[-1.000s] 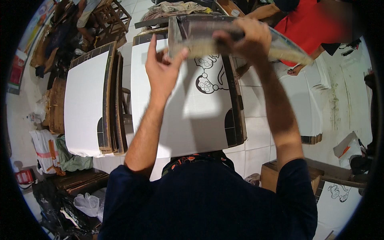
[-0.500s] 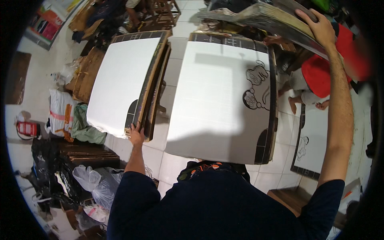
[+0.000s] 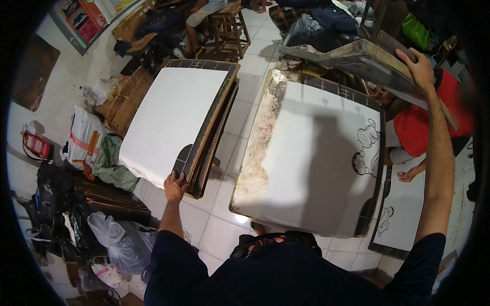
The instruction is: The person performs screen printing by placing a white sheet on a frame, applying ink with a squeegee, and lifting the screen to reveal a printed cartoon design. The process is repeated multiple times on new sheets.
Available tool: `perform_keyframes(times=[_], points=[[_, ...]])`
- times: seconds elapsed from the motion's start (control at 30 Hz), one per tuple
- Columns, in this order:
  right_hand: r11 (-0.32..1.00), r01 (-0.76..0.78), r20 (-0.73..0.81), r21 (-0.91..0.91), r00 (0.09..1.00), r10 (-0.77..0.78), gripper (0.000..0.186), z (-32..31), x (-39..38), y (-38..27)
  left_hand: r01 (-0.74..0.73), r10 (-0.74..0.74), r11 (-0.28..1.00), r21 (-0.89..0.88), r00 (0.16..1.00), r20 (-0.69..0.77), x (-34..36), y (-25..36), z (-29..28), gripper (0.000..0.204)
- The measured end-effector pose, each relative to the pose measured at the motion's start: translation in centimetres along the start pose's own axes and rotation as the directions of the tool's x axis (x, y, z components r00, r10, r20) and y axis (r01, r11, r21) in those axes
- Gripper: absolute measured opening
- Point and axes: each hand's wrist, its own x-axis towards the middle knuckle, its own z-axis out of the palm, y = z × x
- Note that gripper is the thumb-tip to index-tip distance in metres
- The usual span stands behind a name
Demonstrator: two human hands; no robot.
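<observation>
Over white tiles (image 3: 217, 229), the right hand (image 3: 418, 70) clasps a grey wooden frame (image 3: 365, 69); the loosely spread left hand (image 3: 175, 187) touches a white-clothed board (image 3: 171, 120).

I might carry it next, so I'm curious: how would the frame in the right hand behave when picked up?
The frame is probably stiff: its sides look thick. It may be fairly light for its size, since just the right hand grips it, though far-end support is unclear. Being long, it would likely tilt if held at one end.
</observation>
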Motion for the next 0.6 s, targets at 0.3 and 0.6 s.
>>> perform_keyframes(times=[0.3,0.6], points=[[0.998,0.050,-0.088,0.033,0.995,-0.047,0.079,-0.1,-1.2,-1.2,-0.306,0.233,0.935,0.178,0.911,0.340,3.2,4.5,-3.6,0.072],[0.998,-0.056,0.070,-0.017,0.996,0.057,0.086,-1.2,-1.2,-2.0,-0.663,0.653,0.748,-0.014,0.734,0.188,-6.3,35.4,-6.2,0.072]])
